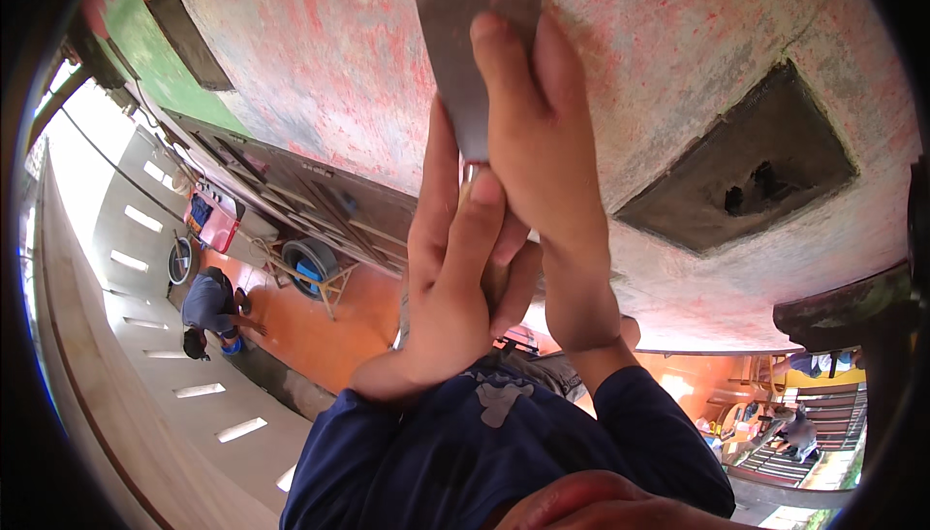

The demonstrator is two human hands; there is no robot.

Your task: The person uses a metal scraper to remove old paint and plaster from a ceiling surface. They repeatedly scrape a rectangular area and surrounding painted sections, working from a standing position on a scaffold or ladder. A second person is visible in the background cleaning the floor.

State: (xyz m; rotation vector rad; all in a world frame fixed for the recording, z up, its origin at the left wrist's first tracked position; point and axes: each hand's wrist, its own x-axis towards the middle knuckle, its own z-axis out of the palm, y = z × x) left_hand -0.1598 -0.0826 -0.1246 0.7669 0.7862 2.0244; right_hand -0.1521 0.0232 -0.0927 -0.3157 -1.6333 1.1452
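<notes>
A paint scraper (pixel 450 55) with a wide, dull grey metal blade points up at a wall (pixel 320 36) mottled with red and pink paint residue. Its blade edge is at or close to the wall; I cannot tell if it touches. My left hand (pixel 450 288) is closed round the handle, which is mostly hidden by the fingers. Higher up, my right hand (pixel 538 133) also grips the scraper, its thumb lying along the blade.
Right of my hands, a dark grey rectangular patch (pixel 688 186) in the wall has a broken hole. A smaller dark patch (pixel 189 39) is at the upper left. Below left, a person (pixel 211 302) bends over an orange floor (pixel 291 327) near a grey tub (pixel 310 264).
</notes>
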